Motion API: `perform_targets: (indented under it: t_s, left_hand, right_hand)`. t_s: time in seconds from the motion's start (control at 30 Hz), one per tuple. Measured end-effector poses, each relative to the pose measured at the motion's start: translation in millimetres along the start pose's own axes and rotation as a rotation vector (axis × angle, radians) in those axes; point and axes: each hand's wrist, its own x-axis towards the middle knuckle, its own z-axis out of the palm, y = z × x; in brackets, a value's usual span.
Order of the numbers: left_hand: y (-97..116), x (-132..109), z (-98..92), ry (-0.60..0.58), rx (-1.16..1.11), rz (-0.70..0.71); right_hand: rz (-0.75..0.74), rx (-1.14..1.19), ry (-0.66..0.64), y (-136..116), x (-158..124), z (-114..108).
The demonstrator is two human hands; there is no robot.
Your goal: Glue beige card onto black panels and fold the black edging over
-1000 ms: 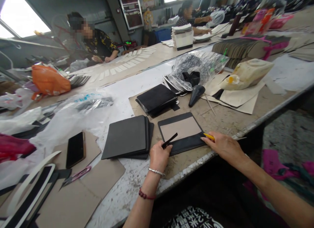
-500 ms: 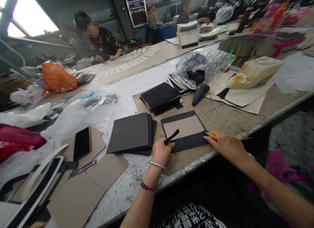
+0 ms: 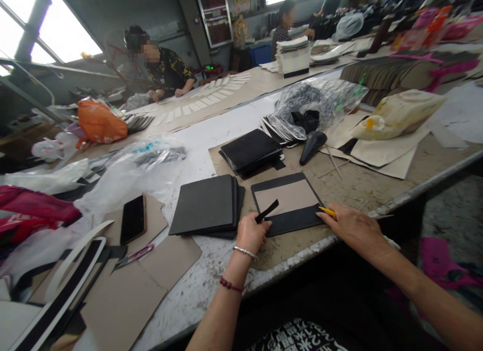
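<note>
In front of me lies a flat black panel (image 3: 290, 220) with a beige middle band. My left hand (image 3: 252, 234) is closed on a short black strip (image 3: 267, 210) and rests at the panel's near left corner. At the near right corner is my right hand (image 3: 352, 225), its fingers closed around a thin yellow stick-like tool (image 3: 327, 211) that points at the panel's edge. Left of the panel sits a stack of dark grey panels (image 3: 204, 202). Behind it is another pile of black pieces (image 3: 251, 148).
A dark cone-shaped object (image 3: 312, 145) and a yellowed plastic jug (image 3: 403, 114) lie behind to the right. To the left are a phone (image 3: 133, 219), pink-handled snips (image 3: 139, 253) and beige sheets (image 3: 132, 295). The table edge (image 3: 302, 248) runs close before me. Other people sit across the table.
The whole view has shifted slightly, so everything sits a little further right and lower. Both hands keep nearly the same place at the panel's near corners, still holding the strip and the yellow tool.
</note>
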Motion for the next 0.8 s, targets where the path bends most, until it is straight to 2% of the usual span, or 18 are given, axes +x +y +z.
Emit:
perform_targets:
  t_s: [0.43,0.57,0.67,0.8]
  left_hand:
    - [3,-2,-2.3,0.003,0.032,0.011]
    - [3,-2,-1.1,0.017,0.041,0.004]
    - [3,-7,-2.4,0.085,0.067,0.021]
    - [-4,-24,-5.8,0.251,0.114,0.14]
  right_hand:
    - [0.03,0.005,-0.074,-3,1,-6]
    - [0.015,0.008,-0.057,-4,0,-8]
    - [0.014,0.009,-0.05,-4,-1,-8]
    - [0.01,0.015,-0.032,-2,-1,-5]
